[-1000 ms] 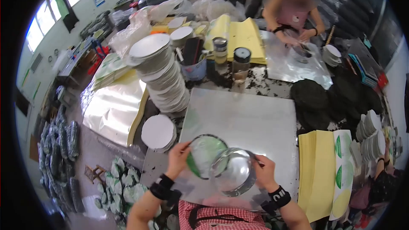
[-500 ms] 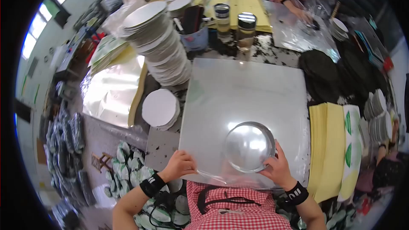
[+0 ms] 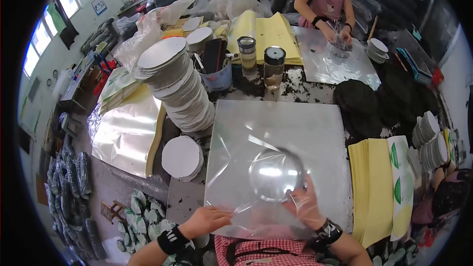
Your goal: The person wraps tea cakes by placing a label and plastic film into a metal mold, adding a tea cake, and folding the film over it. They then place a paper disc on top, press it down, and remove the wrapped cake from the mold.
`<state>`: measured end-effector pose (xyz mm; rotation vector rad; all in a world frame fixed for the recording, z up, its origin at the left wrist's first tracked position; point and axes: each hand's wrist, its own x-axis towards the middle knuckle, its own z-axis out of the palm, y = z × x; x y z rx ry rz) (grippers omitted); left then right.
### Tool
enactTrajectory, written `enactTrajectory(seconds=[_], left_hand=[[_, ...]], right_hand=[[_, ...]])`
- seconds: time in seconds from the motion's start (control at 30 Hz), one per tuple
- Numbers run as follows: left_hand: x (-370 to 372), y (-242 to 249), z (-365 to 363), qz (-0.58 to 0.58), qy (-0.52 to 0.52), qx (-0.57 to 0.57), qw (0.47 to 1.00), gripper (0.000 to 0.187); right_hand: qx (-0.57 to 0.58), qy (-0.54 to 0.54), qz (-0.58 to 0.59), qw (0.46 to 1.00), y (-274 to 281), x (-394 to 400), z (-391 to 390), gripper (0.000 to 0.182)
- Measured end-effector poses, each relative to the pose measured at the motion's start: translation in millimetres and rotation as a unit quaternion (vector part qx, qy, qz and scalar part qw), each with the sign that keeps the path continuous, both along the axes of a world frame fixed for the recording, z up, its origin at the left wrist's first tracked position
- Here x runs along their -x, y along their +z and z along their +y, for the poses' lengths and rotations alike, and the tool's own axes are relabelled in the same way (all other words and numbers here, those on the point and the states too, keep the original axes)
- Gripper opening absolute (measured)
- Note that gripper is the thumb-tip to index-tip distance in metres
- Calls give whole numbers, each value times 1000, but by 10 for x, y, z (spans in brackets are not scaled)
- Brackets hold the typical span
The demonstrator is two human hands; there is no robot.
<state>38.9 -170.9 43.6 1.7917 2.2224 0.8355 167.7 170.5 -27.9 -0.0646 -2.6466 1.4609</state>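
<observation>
The clear ring [image 3: 296, 165] sits centrally within the plastic sheet [image 3: 235, 167], right hand [image 3: 304, 204] apparently clamped on the ring's four-o'clock rim, left hand [image 3: 209, 219] at eight o'clock, grip indeterminable; uneven pull could crease the sheet.

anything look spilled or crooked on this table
Yes. Dark crumbs lie scattered around the lidded bottles, which looks like spillage. The tall stack of white discs has jutting, uneven edges and seems to lean, though the wide lens may exaggerate that.
</observation>
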Motion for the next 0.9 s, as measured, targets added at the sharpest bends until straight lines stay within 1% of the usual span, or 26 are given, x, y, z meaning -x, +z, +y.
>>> enactTrajectory(seconds=[0.03,0.07,0.1,0.13,0.17,0.2,0.23,0.27,0.3,0.33,0.37,0.4,0.43,0.47,0.5,0.53,0.57,0.63,0.67,0.73,0.77,0.8,0.83,0.87,0.9], left_hand=[[-2,-67,6,-17,24,43,999,21],[-8,-110,24,-34,48,88,994,21],[38,-108,2,-47,73,133,987,21],[163,-59,-33,-11,100,80,992,23],[320,1,-38,22,129,22,991,24],[461,38,-32,55,160,-38,985,26],[608,46,-7,126,299,28,946,29],[725,20,2,192,428,93,878,32],[761,-76,-65,224,424,106,871,33],[795,-221,-143,258,419,113,863,33],[857,-335,-181,293,404,116,859,33],[816,-351,-202,332,384,122,853,33],[780,-380,-190,320,413,157,838,32],[802,-409,-235,345,400,159,834,31],[832,-376,-189,326,402,130,846,30],[847,-375,-168,317,393,98,858,27],[826,-259,-85,290,393,89,868,24],[885,-353,-126,330,385,66,859,26],[871,-366,-138,338,385,56,857,29],[821,-360,-186,253,418,98,867,34],[847,-315,-192,211,430,119,870,37],[884,-222,-153,200,447,112,865,41],[889,-106,-85,187,463,106,860,45],[887,-12,-17,173,479,102,854,48],[935,34,82,229,486,103,837,58]], right_hand=[[-54,-44,39,997,58,24,31,58],[20,-93,31,995,158,-23,-28,54],[-39,-80,42,995,158,-98,-45,51],[-97,-70,54,991,154,-172,-62,47],[-287,9,81,955,-14,-521,2,43],[-300,80,74,948,-153,-933,-18,41],[-314,148,67,935,-229,-1319,-9,39],[-199,233,104,946,-167,-1525,84,34],[-94,243,24,965,-7,-1838,101,56],[-10,263,-148,953,141,-2038,242,46],[-41,253,-120,959,144,-1986,374,43],[-69,235,-101,964,213,-1983,465,40],[-154,151,-31,976,450,-1689,528,39],[-245,68,39,966,704,-1251,606,39],[-274,12,64,960,738,-895,658,35],[-301,-43,93,948,661,-664,762,32],[-308,0,98,946,546,-642,889,30],[-315,98,124,936,387,-461,1118,27],[-321,73,120,937,500,-278,1266,29],[-316,18,101,943,867,140,1548,31],[-379,-23,101,920,708,357,1883,37],[-416,-71,97,902,656,639,2189,43],[-383,-112,117,909,715,938,2459,51],[-407,-169,133,888,620,1217,2736,57],[-440,-228,100,863,553,1437,2961,60]])
